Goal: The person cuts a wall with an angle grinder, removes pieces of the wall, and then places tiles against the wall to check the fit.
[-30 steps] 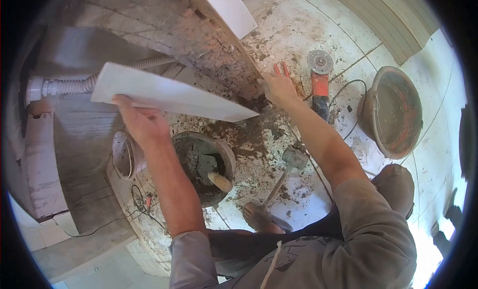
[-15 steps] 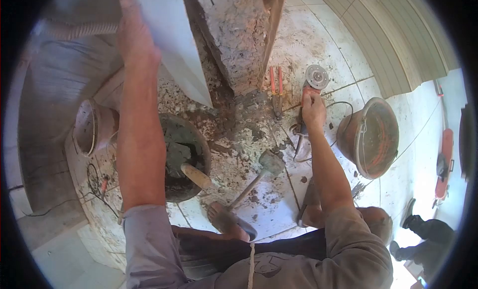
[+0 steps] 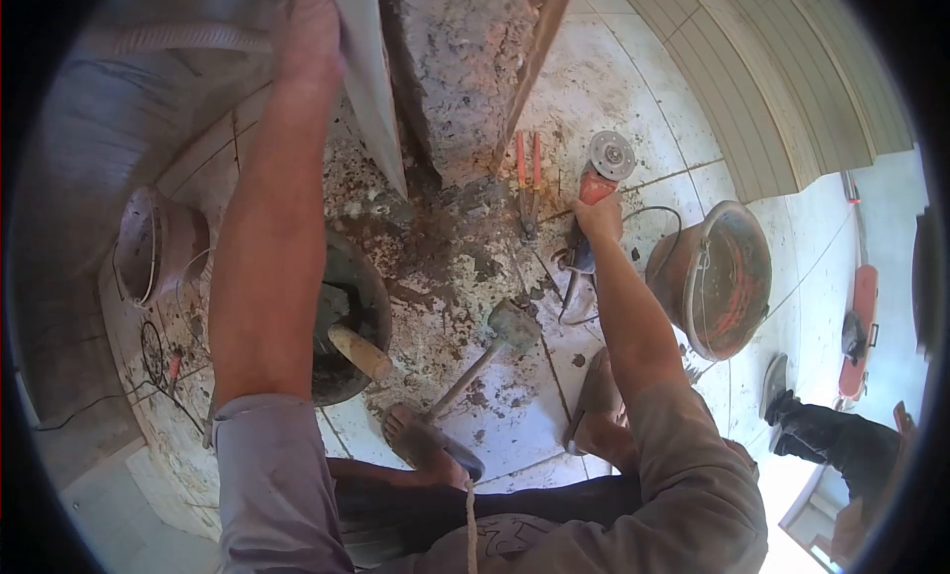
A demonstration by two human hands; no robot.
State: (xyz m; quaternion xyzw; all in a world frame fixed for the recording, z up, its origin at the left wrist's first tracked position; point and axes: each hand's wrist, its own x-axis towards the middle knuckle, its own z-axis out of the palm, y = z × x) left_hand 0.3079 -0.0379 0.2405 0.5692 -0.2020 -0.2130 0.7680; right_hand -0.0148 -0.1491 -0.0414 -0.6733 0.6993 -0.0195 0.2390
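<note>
My left hand (image 3: 309,30) is raised at the top left, closed on the edge of a pale flat panel (image 3: 368,79) that stands beside a rough mortar-covered column (image 3: 460,69). On the right, my right hand (image 3: 600,220) is wrapped round the body of a red angle grinder (image 3: 598,186), low over the tiled floor. Its metal disc (image 3: 613,154) faces up. Pliers with red handles (image 3: 528,183) lie on the floor just left of the grinder.
A bucket (image 3: 727,277) stands right, another (image 3: 148,247) left. A basin (image 3: 381,317) with a wooden handle (image 3: 359,352) is beneath my left arm. A mallet (image 3: 513,327) lies by my feet. A person's leg (image 3: 831,435) shows lower right, near a red tool (image 3: 859,336).
The panel has swung in against the column and looks narrower, my left hand still on it. My right hand has slid down the grinder, baring its red head. The other person's legs have shifted.
</note>
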